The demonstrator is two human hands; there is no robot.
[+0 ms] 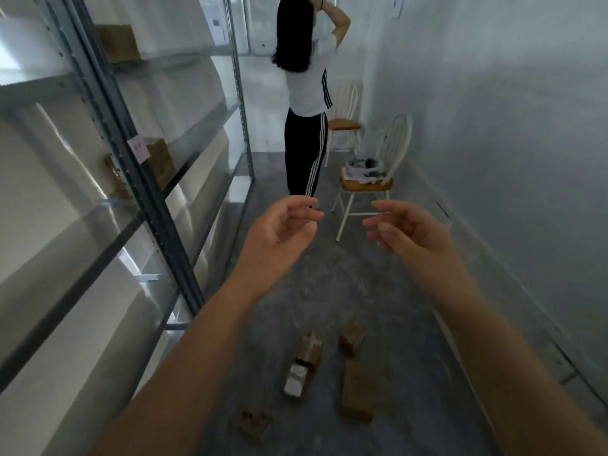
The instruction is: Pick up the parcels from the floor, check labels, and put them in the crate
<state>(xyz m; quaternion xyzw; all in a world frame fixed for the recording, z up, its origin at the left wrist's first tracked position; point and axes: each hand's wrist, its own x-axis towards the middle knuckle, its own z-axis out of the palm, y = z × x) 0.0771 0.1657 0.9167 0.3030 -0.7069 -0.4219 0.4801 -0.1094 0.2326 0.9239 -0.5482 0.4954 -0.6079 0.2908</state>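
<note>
Several brown cardboard parcels lie on the grey floor below my arms: a flat one (357, 394), a small one (351, 339), a taped one (308, 352) touching one with a white label (295, 381), and a torn one (251, 422) nearest me. My left hand (279, 230) and my right hand (413, 233) are raised in front of me, palms facing each other, fingers loosely curled, holding nothing. No crate is in view.
A metal shelving unit (158, 205) runs along the left, with brown boxes (118, 42) on its shelves. A person (307, 100) stands ahead in the aisle. Two white chairs (368, 189) stand by the right wall (510, 143), the nearer with white items on its seat.
</note>
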